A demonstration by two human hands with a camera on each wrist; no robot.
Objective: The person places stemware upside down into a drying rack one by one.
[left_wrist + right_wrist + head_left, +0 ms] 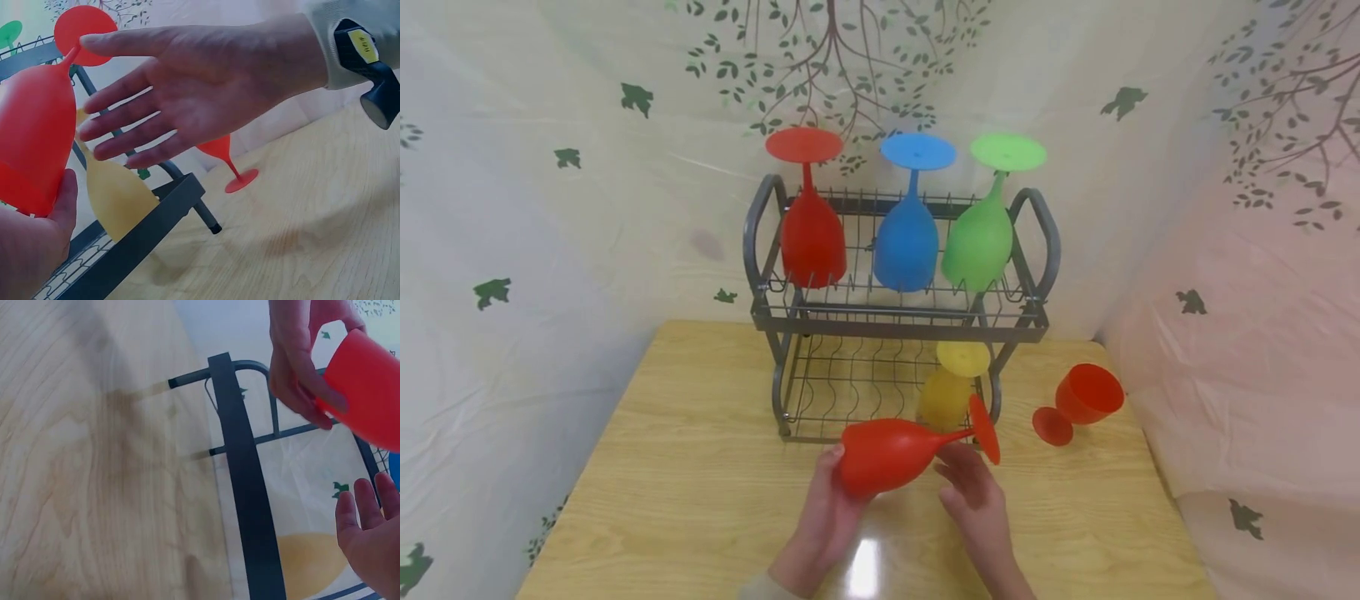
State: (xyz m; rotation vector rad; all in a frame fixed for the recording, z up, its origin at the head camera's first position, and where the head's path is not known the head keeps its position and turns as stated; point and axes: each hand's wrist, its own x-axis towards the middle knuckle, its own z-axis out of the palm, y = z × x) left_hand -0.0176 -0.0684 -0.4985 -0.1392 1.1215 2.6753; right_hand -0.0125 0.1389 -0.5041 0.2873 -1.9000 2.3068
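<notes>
My left hand (829,512) grips a red plastic goblet (887,454) by its bowl, in front of the rack. The goblet lies sideways in the air, its mouth to the left and its foot to the right. Under the stem and foot is my right hand (979,500). The left wrist view shows that hand with fingers spread, its thumb tip overlapping the goblet's foot (84,34); I cannot tell whether they touch. In the right wrist view the left hand (300,362) has its fingers round the red bowl (369,394).
A two-tier dark metal rack (898,325) stands on the wooden table (700,500). Its top tier holds upside-down red (812,237), blue (906,246) and green (981,242) goblets; a yellow goblet (945,396) is inverted below. Another red goblet (1086,400) stands upright at the right.
</notes>
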